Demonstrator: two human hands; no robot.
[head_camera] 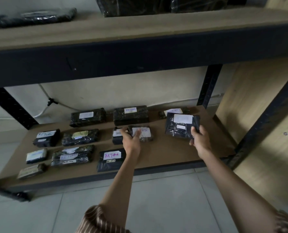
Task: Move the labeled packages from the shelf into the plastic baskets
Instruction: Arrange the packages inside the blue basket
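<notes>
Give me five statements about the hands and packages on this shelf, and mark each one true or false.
1. The right hand grips a dark package. True.
2. The left hand hangs idle beside the shelf. False: it reaches onto a small labeled package.
3. The flat package with a pink-lettered label lies near the front edge of the lower shelf. True.
4. A plastic basket stands on the lower shelf. False: none is in view.
5. The upper shelf holds nothing. False: dark wrapped bundles lie there.
</notes>
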